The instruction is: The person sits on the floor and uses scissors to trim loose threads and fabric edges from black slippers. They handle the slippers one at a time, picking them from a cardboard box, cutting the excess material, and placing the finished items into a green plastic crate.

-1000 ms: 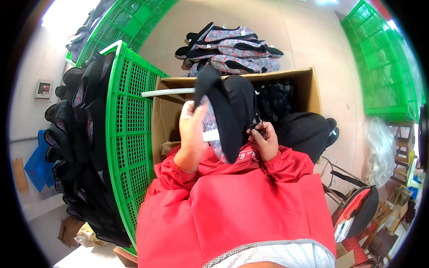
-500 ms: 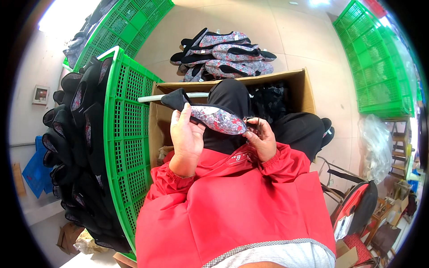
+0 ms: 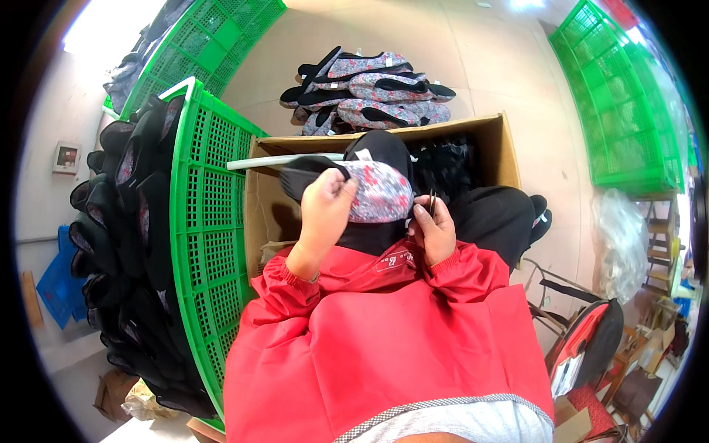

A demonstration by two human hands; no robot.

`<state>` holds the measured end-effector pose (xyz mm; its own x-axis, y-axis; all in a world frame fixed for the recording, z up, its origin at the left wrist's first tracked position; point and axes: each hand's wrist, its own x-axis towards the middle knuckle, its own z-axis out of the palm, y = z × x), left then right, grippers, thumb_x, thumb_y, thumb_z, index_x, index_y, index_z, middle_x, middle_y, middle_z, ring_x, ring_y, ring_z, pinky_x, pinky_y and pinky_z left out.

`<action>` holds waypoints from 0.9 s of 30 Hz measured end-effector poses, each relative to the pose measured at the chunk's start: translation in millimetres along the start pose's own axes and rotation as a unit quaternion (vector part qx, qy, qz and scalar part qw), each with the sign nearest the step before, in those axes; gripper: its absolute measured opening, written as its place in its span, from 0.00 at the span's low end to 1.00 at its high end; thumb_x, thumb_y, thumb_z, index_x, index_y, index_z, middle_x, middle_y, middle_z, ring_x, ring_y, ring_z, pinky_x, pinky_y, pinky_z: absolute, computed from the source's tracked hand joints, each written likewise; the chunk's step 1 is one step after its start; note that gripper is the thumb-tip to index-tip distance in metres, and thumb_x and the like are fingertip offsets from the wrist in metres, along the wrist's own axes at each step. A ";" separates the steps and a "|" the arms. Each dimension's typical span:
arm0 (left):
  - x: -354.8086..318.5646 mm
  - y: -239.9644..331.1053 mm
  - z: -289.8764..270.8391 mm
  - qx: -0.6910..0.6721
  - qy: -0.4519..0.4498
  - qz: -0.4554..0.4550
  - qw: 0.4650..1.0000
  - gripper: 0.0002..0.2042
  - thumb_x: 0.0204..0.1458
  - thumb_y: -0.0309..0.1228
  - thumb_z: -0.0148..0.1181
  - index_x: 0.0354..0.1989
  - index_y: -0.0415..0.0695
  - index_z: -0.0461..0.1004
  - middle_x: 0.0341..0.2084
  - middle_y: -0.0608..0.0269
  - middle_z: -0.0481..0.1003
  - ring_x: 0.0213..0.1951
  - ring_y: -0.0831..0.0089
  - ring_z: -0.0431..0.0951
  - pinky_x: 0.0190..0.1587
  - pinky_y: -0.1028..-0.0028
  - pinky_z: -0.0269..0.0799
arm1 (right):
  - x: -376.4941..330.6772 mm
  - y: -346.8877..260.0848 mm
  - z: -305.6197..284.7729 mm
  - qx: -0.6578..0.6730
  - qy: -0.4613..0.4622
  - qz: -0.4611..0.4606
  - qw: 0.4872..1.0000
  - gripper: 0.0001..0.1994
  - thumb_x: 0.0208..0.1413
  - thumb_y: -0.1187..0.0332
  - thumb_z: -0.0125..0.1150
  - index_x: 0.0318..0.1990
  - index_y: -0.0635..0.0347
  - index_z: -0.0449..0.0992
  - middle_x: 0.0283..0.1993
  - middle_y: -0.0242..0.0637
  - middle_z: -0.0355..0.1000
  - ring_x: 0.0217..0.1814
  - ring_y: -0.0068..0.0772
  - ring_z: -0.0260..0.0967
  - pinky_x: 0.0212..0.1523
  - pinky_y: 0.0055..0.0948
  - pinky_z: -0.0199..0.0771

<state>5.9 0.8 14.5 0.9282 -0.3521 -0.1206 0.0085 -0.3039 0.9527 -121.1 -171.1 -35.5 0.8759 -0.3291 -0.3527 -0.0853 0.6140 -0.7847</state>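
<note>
At frame centre, the left hand (image 3: 325,213) is pinching closed on a floral slipper (image 3: 380,193); just right of it, the right hand (image 3: 436,230), curled nearly closed, is holding a small dark tool (image 3: 433,202).

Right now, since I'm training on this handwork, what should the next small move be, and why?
Probably steady the patterned slipper with the left hand: its black end looks blurred, and a small dark tool in the right hand sits close to its other end.
</note>
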 end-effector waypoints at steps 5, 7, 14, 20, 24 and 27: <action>30.8 -23.3 -25.9 -0.496 0.071 -0.166 0.850 0.09 0.64 0.28 0.47 0.43 0.37 0.71 0.41 0.56 0.78 0.43 0.67 0.79 0.49 0.69 0.74 | 5.9 13.7 -5.9 0.004 -0.004 0.036 0.999 0.07 0.63 0.73 0.52 0.46 0.62 0.67 0.36 0.41 0.74 0.23 0.20 0.62 0.28 0.17 0.65; 40.5 -42.7 -38.2 -0.550 0.070 -0.201 0.808 0.14 0.65 0.30 0.44 0.52 0.36 0.71 0.46 0.55 0.77 0.49 0.65 0.77 0.56 0.65 0.70 | 9.9 25.7 -13.9 0.012 -0.007 0.036 0.999 0.06 0.63 0.74 0.52 0.45 0.62 0.67 0.35 0.41 0.74 0.24 0.20 0.63 0.28 0.16 0.65; 44.8 -53.1 -47.1 -0.596 0.058 -0.255 0.760 0.16 0.66 0.33 0.42 0.54 0.38 0.71 0.46 0.56 0.77 0.48 0.62 0.77 0.57 0.61 0.70 | 12.1 31.9 -18.4 0.032 -0.005 0.038 0.999 0.05 0.62 0.73 0.54 0.44 0.60 0.68 0.34 0.41 0.75 0.22 0.21 0.63 0.26 0.17 0.65; 41.5 -53.9 -46.8 -0.586 0.080 -0.237 0.771 0.15 0.65 0.32 0.44 0.54 0.38 0.70 0.48 0.58 0.76 0.49 0.66 0.75 0.56 0.65 0.69 | 11.1 33.6 -19.0 0.036 -0.003 0.044 0.998 0.05 0.62 0.73 0.55 0.43 0.61 0.68 0.35 0.42 0.75 0.23 0.21 0.63 0.26 0.17 0.65; 30.7 -28.8 -35.8 -0.475 0.148 -0.143 0.855 0.09 0.64 0.28 0.48 0.44 0.37 0.71 0.43 0.58 0.76 0.46 0.69 0.76 0.50 0.70 0.72 | 7.2 19.6 -13.5 -0.011 0.002 0.063 0.998 0.03 0.63 0.72 0.54 0.40 0.60 0.68 0.35 0.41 0.75 0.23 0.20 0.64 0.27 0.16 0.64; 23.4 -0.8 -17.5 -0.341 0.167 -0.006 0.925 0.04 0.63 0.25 0.50 0.39 0.37 0.69 0.36 0.64 0.74 0.39 0.81 0.73 0.43 0.79 0.69 | 3.7 9.2 -8.1 0.003 0.009 0.020 1.000 0.03 0.62 0.72 0.53 0.35 0.60 0.69 0.38 0.43 0.77 0.26 0.20 0.66 0.27 0.17 0.64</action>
<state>34.1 8.3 15.8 0.9888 -0.0255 -0.1474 0.1465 0.3642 0.9197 -122.5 -172.6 -48.2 0.8629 -0.3183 -0.3926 -0.1164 0.6308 -0.7671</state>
